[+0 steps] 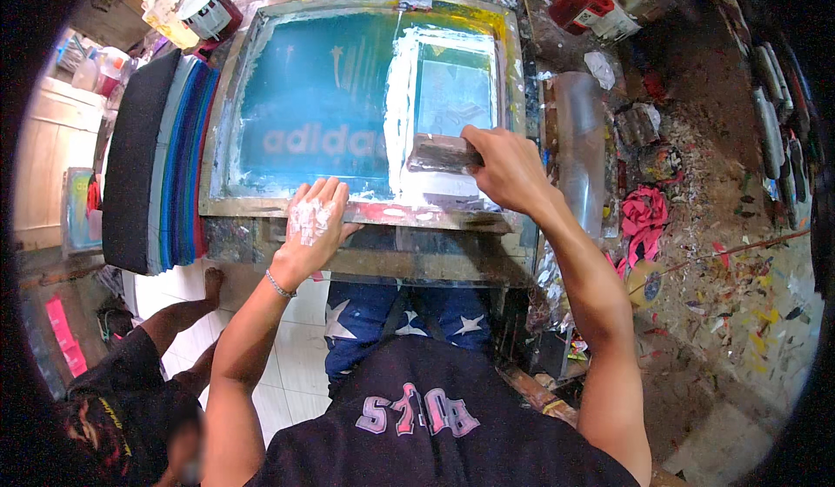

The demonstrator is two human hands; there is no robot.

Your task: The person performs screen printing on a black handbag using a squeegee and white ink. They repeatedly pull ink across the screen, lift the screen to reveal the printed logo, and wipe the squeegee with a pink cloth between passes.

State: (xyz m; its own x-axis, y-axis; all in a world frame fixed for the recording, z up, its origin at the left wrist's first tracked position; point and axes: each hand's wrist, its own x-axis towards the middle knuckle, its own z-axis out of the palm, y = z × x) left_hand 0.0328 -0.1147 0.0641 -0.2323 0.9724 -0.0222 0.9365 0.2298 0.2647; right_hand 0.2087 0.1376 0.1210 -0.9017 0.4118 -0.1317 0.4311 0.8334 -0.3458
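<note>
Squeegee (442, 153) lies w/ long axis left-right across screen (313, 113), near its front-right corner, over white ink. Right hand (504, 167) fingers wrapped tight on its right end. Left hand (313, 222) flat, open, on frame (261, 206) front rail

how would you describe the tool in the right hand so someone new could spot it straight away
Start at the big wooden-framed printing screen with blue mesh in the middle. On its right part, in a band of white ink, the right hand grips a squeegee. It is the only flat, grey, ink-smeared blade on the mesh; the left hand just presses the frame's near edge.
</note>
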